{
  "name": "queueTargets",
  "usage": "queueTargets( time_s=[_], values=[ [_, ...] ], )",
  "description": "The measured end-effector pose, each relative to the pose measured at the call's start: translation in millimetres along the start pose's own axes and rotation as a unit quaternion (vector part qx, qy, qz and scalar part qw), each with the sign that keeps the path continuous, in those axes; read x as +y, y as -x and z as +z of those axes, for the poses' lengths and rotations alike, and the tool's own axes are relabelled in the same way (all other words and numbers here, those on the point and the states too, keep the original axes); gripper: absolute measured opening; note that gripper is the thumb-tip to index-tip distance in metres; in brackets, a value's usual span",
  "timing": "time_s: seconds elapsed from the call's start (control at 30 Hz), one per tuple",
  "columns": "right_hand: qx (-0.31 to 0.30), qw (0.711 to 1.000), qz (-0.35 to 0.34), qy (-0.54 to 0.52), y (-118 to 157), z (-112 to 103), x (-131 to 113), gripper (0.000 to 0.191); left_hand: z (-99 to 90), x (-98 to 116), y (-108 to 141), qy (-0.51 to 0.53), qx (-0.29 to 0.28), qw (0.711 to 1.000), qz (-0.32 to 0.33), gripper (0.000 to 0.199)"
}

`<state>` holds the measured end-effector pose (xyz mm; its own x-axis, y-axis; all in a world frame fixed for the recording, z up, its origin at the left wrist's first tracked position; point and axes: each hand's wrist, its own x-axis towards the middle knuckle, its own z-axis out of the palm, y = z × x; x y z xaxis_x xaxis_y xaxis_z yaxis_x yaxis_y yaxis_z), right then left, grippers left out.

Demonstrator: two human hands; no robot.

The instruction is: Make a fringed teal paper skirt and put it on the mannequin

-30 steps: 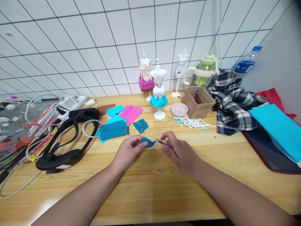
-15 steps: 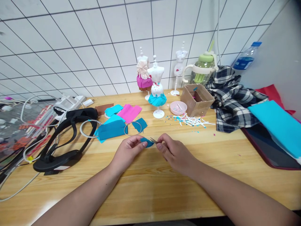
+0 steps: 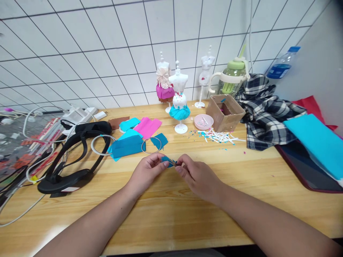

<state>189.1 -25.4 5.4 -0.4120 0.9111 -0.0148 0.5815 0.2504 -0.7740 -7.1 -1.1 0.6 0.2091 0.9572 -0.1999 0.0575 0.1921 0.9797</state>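
My left hand [image 3: 148, 171] is closed, pinching a small dark-blue piece of crepe paper or cloth [image 3: 166, 160] between thumb and fingers. My right hand [image 3: 197, 175] is closed around small metal scissors [image 3: 173, 163], mostly hidden by the fingers. Their slim blades lie together across the right edge of the blue piece. Just beyond the hands, a thin ring [image 3: 142, 147] rests partly over a dark-blue sheet [image 3: 127, 145] and a smaller dark-blue piece [image 3: 160, 140]. Behind stands a white mini dress form [image 3: 178, 81] wearing a turquoise skirt [image 3: 179, 112].
Two more dress forms [image 3: 164, 76] [image 3: 206, 69] stand near the tiled wall. A cardboard box [image 3: 227, 119], pink dish [image 3: 203, 122] and white paper strips [image 3: 221, 136] lie right of centre. A black headset [image 3: 72, 178] and cables occupy the left; plaid cloth [image 3: 257, 117] lies right.
The scissor blades were parted at the edge of the blue piece; now they are closed across it. My right hand has shifted slightly left, closer to my left hand.
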Motion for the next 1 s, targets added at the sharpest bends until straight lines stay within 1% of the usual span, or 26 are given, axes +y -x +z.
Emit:
queueTargets(
  time_s=[0.2, 0.37, 0.67, 0.87, 1.0],
  values=[
    [0.021, 1.0, 0.014, 0.015, 0.5, -1.0, -1.4, 0.023, 2.5, 2.0, 1.1, -0.023, 0.006, 1.0, 0.014, 0.022],
    [0.006, 0.999, 0.032, 0.038, -0.2, -1.1, -0.5, 0.024, 2.5, 2.6, 1.8, -0.032, 0.014, 0.999, 0.016, 0.024],
    [-0.005, 1.0, 0.015, -0.01, -0.7, -1.4, -0.4, 0.024, 3.8, 3.3, 2.8, -0.026, 0.005, 0.999, 0.022, 0.023],
    [0.012, 0.999, 0.037, 0.0, -1.5, -2.3, 0.5, 0.026, 0.6, 0.5, 1.9, -0.015, 0.004, 1.0, 0.016, 0.022],
    [0.003, 0.999, 0.032, -0.007, -1.2, -2.1, 0.3, 0.026, -0.2, -1.1, 1.3, -0.007, 0.0, 1.0, 0.013, 0.022]
  ],
)
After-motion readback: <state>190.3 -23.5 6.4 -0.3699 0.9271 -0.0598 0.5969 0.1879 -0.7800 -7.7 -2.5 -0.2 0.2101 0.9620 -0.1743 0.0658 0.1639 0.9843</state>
